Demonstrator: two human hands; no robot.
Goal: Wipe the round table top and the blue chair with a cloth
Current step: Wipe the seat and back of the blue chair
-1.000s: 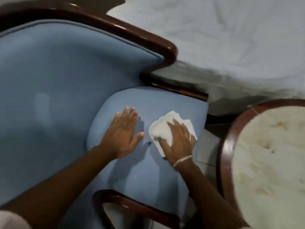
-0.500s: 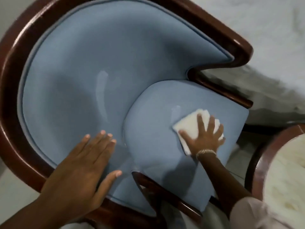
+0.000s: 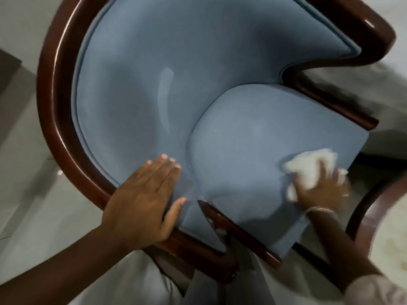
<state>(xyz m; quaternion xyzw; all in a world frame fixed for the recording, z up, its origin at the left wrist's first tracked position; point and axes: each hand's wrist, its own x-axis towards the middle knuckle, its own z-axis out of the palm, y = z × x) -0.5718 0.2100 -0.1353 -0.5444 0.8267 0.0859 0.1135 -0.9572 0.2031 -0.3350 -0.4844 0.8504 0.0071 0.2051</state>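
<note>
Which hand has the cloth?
The right hand, the one with the bracelet, presses the white cloth on the front of the blue seat. The left hand lies flat and empty on the chair's padded side.

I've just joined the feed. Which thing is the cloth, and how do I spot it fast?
Start at the blue chair with its dark wooden frame, then go to the seat cushion and its front right corner. There the right hand presses a crumpled cloth flat on the fabric. It is the only white, wrinkled thing on the blue upholstery; the left hand is bare.
</note>
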